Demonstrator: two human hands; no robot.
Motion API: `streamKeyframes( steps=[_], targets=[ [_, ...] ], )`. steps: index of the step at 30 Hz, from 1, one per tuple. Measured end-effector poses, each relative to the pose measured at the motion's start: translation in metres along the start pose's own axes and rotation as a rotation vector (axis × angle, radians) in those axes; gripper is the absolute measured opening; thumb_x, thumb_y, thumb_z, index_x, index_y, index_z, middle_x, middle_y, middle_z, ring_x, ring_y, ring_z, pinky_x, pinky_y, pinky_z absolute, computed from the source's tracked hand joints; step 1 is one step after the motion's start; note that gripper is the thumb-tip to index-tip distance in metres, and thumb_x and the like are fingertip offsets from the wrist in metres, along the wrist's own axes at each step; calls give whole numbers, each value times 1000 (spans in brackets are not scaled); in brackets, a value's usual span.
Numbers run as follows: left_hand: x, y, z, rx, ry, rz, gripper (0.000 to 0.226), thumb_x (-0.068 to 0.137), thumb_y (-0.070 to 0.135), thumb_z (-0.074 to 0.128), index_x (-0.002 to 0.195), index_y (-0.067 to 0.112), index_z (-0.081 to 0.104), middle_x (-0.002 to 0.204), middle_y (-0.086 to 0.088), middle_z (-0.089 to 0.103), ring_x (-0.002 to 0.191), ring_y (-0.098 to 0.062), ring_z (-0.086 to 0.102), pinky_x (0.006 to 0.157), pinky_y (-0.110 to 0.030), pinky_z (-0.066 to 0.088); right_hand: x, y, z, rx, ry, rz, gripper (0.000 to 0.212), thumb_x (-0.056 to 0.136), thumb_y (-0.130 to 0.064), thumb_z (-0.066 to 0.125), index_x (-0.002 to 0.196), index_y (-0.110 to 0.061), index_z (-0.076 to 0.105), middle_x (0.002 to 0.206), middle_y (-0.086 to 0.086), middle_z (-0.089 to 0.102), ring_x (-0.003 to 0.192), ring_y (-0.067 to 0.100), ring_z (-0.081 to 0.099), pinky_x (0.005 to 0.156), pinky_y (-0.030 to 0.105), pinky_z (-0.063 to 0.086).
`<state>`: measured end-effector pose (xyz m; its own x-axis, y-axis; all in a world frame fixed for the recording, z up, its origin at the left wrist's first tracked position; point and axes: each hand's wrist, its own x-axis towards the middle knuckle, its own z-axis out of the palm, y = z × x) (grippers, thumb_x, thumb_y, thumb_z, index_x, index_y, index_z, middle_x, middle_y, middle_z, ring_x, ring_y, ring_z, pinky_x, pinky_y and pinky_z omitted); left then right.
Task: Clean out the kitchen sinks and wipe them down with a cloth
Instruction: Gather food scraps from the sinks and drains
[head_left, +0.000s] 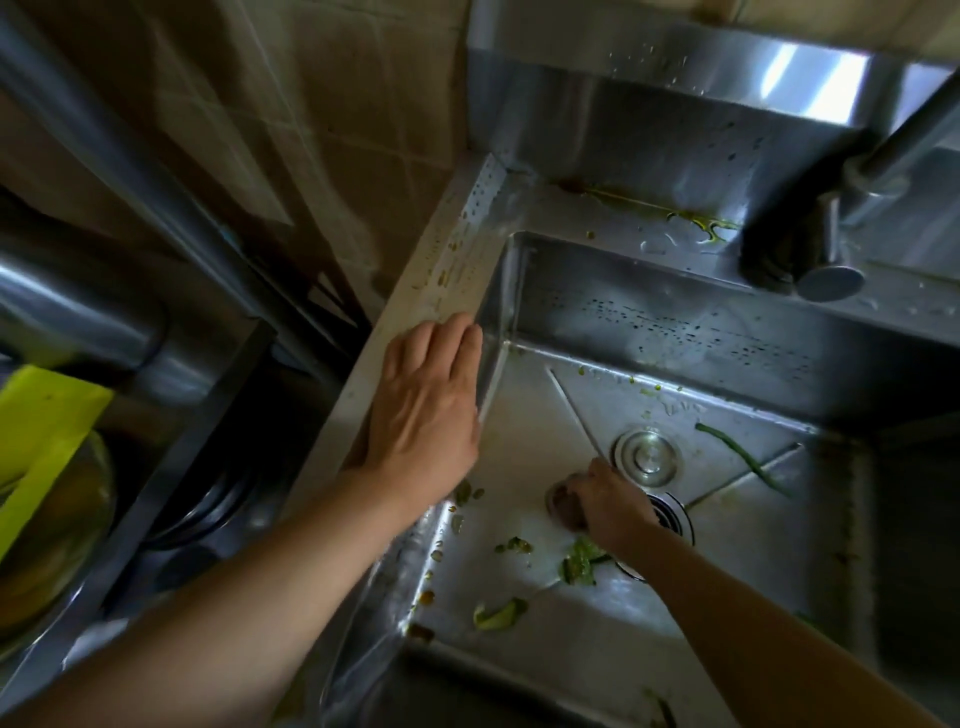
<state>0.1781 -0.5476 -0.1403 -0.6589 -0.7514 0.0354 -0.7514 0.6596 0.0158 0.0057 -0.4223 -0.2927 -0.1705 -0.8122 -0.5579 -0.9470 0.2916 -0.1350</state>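
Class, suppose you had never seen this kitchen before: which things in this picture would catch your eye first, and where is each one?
First come the two bare arms reaching into the steel sink: the left hand rests flat on its left rim, while the right hand grips a small dark object on the sink floor beside the drain. Next, green vegetable scraps lie scattered over the wet bottom. A bright yellow-green board stands out at the far left.

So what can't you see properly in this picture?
- Head view: the small brownish object in the right hand; its grip covers most of it.
- The round steel drain strainer, partly behind that hand.
- The steel tap, cut off by the right edge.
- The yellow-green plastic piece, cut off left.
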Motion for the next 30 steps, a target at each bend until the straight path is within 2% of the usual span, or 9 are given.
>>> streamKeyframes(
  steps=[3,6,10,13,14,18,22,25,30],
  targets=[
    [-15,-4,-5,-19,12,-49,68,76,31,67,136,6,45,137,-8,45,121,-28,42,102,-42,34,11,-18,-24,141,90,39,46,84,-19,65,129,-22,52,129,8,42,112,29,54,93,38,49],
    [-17,-8,-5,-20,8,-41,64,81,34,62,137,9,45,139,-5,44,123,-26,40,103,-41,32,42,-44,-46,317,238,25,46,88,-16,56,133,-23,50,129,10,42,113,30,49,97,38,44],
    [-16,-14,6,-16,90,-23,60,81,35,62,133,9,50,135,-6,49,121,-26,43,100,-41,37,98,-62,-58,386,316,115,46,92,-12,51,137,-19,44,133,12,38,120,32,45,101,37,40],
    [-15,-17,12,-26,140,-12,59,79,34,62,132,9,52,133,-5,50,119,-25,42,99,-41,37,121,-66,-49,234,264,133,66,90,-19,58,148,-22,27,152,11,18,137,37,23,113,47,26],
    [-14,-17,13,-26,145,-8,59,78,33,64,131,9,52,133,-5,50,119,-25,42,99,-41,37,123,-68,-44,204,257,128,66,90,-21,58,148,-24,27,154,9,17,138,37,20,114,48,25],
    [-16,-18,14,0,128,5,61,78,32,66,131,8,51,133,-6,50,120,-26,44,101,-43,37,98,-81,-6,209,278,-7,49,90,-28,57,137,-25,45,142,6,35,123,34,37,100,46,41],
    [-16,-16,10,26,88,-4,62,80,32,63,135,8,47,137,-6,47,122,-27,42,104,-44,35,60,-85,25,158,224,-279,43,83,-28,65,126,-27,60,139,4,46,126,32,39,98,43,35],
    [-16,-16,9,52,70,3,61,81,32,61,136,9,46,139,-4,45,122,-27,41,104,-45,33,43,-78,32,77,157,-416,34,85,-31,60,119,-30,64,139,1,45,130,27,35,100,38,27],
    [-19,-14,6,112,13,-12,64,88,36,52,144,10,35,147,-3,36,128,-27,35,106,-47,25,-4,-23,40,-7,69,-357,36,85,-30,56,121,-34,59,141,-9,39,133,19,29,102,31,25]
  ],
)
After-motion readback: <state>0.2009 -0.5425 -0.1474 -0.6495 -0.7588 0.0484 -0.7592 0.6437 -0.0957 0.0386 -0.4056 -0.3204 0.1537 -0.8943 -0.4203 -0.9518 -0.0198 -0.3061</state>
